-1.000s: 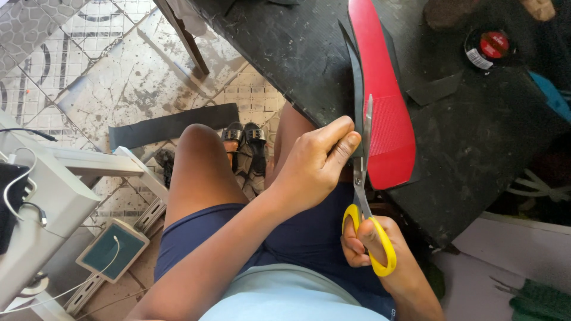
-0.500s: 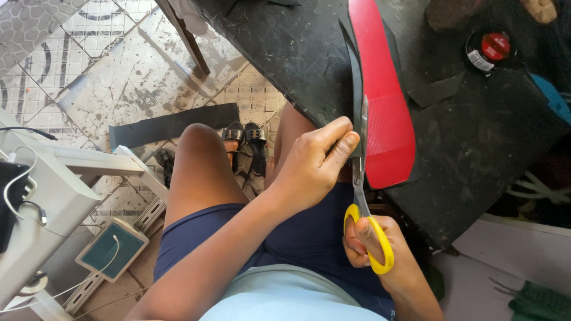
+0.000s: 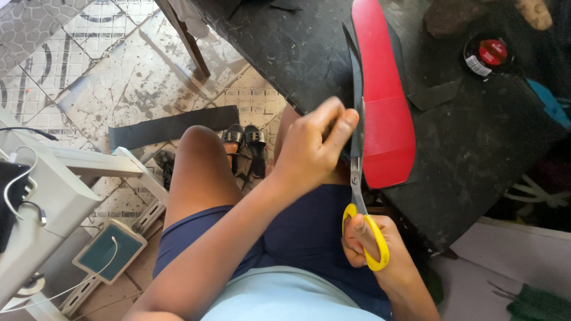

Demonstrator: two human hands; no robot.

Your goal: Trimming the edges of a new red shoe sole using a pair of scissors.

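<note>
Head view. Black worktable point(image 3: 285, 53), scuffed. Red insole point(image 3: 383, 101) on a black sheet point(image 3: 355, 89), lying at the table's near edge. Left hand point(image 3: 312, 145): fingers pinched on the sheet's edge. Right hand point(image 3: 372, 249): fingers closed through yellow-handled scissors point(image 3: 361, 196). Judgement: best cut close along the red outline, sheet held taut.
</note>
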